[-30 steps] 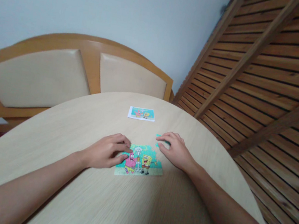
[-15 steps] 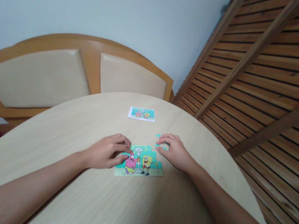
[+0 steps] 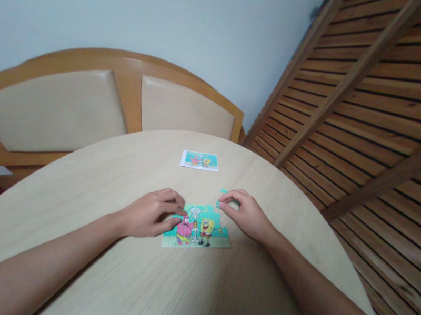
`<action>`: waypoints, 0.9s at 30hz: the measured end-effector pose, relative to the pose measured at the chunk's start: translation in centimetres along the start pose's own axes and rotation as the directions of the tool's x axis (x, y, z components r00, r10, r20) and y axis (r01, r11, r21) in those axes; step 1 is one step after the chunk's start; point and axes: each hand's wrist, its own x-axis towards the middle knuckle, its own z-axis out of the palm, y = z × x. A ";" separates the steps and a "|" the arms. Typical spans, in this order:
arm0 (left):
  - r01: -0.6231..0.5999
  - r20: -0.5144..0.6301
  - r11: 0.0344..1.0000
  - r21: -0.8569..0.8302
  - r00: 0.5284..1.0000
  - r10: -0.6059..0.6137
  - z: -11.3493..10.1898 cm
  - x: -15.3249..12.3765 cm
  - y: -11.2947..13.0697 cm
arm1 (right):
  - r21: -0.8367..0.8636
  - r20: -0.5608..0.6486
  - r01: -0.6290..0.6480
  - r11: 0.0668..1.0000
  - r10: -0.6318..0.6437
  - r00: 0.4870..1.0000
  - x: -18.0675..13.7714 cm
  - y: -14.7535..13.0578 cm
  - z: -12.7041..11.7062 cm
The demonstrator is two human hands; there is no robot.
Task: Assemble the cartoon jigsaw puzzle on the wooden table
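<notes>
A jigsaw puzzle (image 3: 199, 230) with pink, grey and yellow cartoon figures on a teal ground lies mostly joined on the table, a gap at its upper right corner. My left hand (image 3: 153, 213) rests at its left edge, fingers apart, fingertips on the puzzle. Just off the upper right corner, my right hand (image 3: 244, 212) pinches a small teal puzzle piece (image 3: 218, 204) between thumb and fingers. Another teal piece (image 3: 223, 191) lies on the table beyond those fingertips, partly hidden by them.
A printed picture sheet (image 3: 201, 161) with the same figures lies farther back on the round wooden table (image 3: 126, 282). Behind the table stands a padded wooden bench back (image 3: 134, 108). Slatted wooden panelling (image 3: 362, 107) rises on the right.
My right hand's thumb and fingers have closed together on a teal piece and shifted slightly left. My left hand and the joined puzzle have stayed in place.
</notes>
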 end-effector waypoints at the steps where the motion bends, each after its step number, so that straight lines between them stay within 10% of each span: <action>1: -0.001 0.000 1.000 0.000 1.000 0.001 0.0 0.0 0.0 | 0.024 0.004 0.001 1.000 -0.001 1.000 0.0 -0.1 0.0; 27: 0.008 0.012 1.000 0.007 1.000 -0.008 0.1 -0.1 -0.1 | -0.065 -0.023 -0.014 0.998 0.012 1.000 0.1 0.6 0.3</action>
